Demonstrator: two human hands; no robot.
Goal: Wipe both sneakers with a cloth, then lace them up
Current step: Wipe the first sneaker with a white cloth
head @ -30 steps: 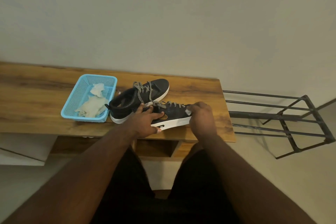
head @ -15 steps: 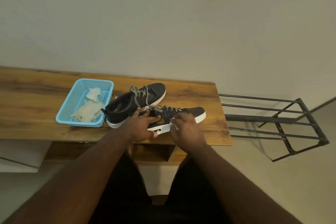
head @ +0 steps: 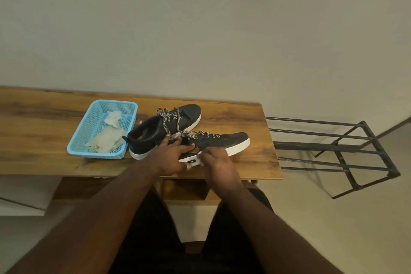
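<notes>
Here, near sneaker in left grip

Two black sneakers with white soles and black-and-white speckled laces are sitting side by side on the wooden worktop. The near sneaker is lying with its toe pointing right, its heel end hidden. The far sneaker is angling its toe up and right, laces loose. The cloth is showing only as a small white scrap against the near sneaker's sole.
</notes>
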